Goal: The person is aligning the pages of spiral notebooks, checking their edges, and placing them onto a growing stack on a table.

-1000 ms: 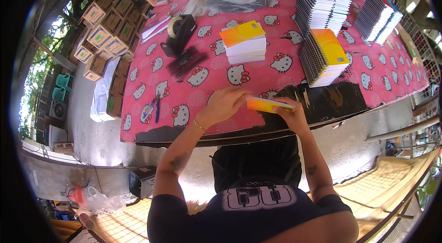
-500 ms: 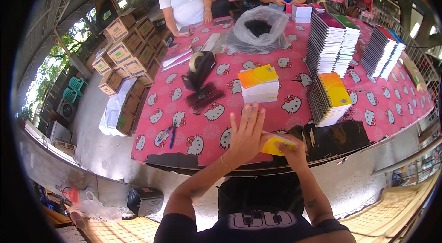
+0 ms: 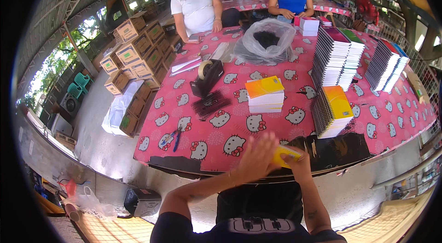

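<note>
My right hand [image 3: 299, 165] grips a small yellow-covered notebook [image 3: 280, 156] at the table's near edge, thumb on top. Against the notebook's left side lies my left hand [image 3: 256, 159], its fingers stretched out and slightly blurred. The notebook's left edge is hidden behind that hand. Beyond them stands a stack of yellow-orange covered pads [image 3: 265, 96] with white page edges. To its right rises a pile of yellow spiral notebooks [image 3: 333, 110] with dark coils. Dark binding coils [image 3: 210, 105] lie bunched on the left, and blue-handled pliers [image 3: 177, 140] rest nearer me.
A black tape dispenser [image 3: 206, 79] stands at left on the pink patterned tablecloth [image 3: 221, 135]. Behind are a plastic bag [image 3: 267, 40] with black contents, tall spiral notebook stacks [image 3: 330, 59], and two people [image 3: 195, 10] across the table. Cartons [image 3: 138, 54] are piled on the floor at left.
The view has shifted, so the table sits lower in it. My left hand has tilted over, fingers now pointing more to the right along the notebook. My right hand keeps its grip.
</note>
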A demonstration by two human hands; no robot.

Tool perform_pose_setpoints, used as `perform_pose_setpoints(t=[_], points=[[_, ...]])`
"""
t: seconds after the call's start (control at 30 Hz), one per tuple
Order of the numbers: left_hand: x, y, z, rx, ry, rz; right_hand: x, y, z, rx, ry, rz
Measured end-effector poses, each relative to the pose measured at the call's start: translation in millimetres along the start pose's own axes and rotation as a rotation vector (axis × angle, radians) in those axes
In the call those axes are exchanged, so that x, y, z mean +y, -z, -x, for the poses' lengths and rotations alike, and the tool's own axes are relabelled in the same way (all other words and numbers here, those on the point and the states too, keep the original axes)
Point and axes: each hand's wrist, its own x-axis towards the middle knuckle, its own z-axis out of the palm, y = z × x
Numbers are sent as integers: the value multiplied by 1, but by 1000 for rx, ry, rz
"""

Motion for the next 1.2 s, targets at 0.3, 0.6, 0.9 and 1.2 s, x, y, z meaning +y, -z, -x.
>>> perform_pose_setpoints(t=[0.3,0.6,0.9,1.2], points=[[9,8,-16,-155,28,-51,2,8,-4,-110,52,359],[7,-14,-5,-197,-40,-19,36,16,-11,-130,165,348],[10,-25,-8,-100,2,-33,35,15,-13,-184,167,404],[11,-31,-5,-136,-45,-38,29,10,-20,-176,49,399]])
